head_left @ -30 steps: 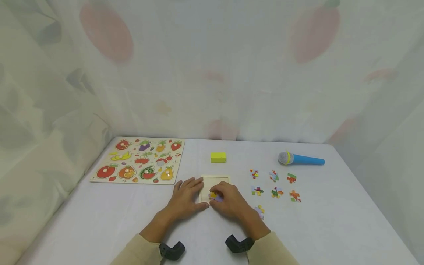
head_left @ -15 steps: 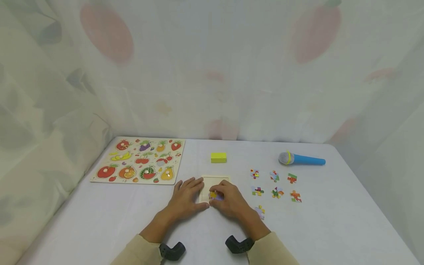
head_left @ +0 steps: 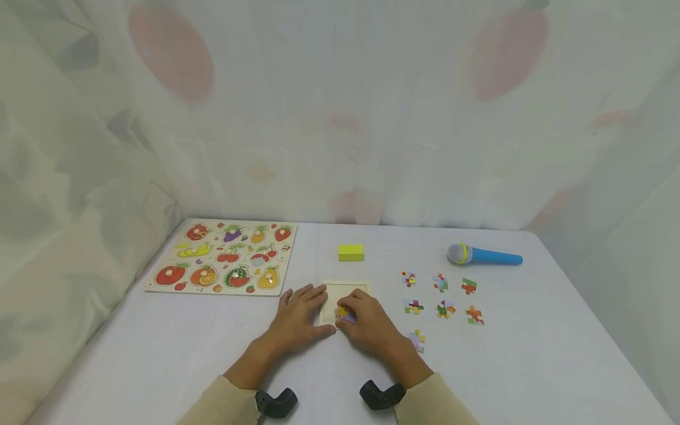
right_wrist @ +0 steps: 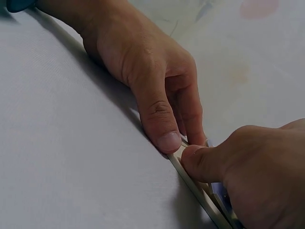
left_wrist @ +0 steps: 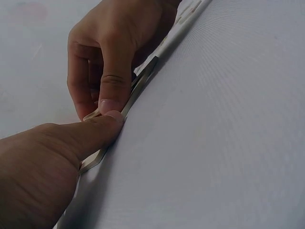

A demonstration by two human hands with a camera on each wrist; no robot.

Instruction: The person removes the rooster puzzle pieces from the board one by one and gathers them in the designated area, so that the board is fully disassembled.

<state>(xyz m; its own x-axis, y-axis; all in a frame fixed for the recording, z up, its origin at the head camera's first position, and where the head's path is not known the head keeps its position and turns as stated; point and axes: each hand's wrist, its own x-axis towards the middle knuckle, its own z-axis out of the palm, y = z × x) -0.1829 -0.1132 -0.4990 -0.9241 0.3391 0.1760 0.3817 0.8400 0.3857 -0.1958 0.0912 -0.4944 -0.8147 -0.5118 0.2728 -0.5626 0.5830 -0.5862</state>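
Note:
In the head view, a shallow pale wooden puzzle tray [head_left: 345, 284] lies on the table between both hands. My left hand [head_left: 297, 319] rests at its left side, fingers spread, fingertips on the left rim and thumb at the near rim. My right hand [head_left: 369, 321] pinches a yellow and purple jigsaw piece [head_left: 344, 313] between thumb and fingers, low inside the tray's near part. In the right wrist view the piece's edge [right_wrist: 220, 194] shows tilted against the tray rim [right_wrist: 193, 183]. Most of the piece is hidden behind the right fingers.
Several loose jigsaw pieces [head_left: 445, 309] lie spread to the right. A yellow block [head_left: 350, 253] stands behind the tray, and a blue toy microphone [head_left: 486, 255] lies at the back right. A fruit puzzle board [head_left: 223, 257] occupies the back left. Cloth walls [head_left: 350, 118] enclose the table.
My right hand has turned the pinched piece slightly inside the tray. The left hand keeps its place on the rim.

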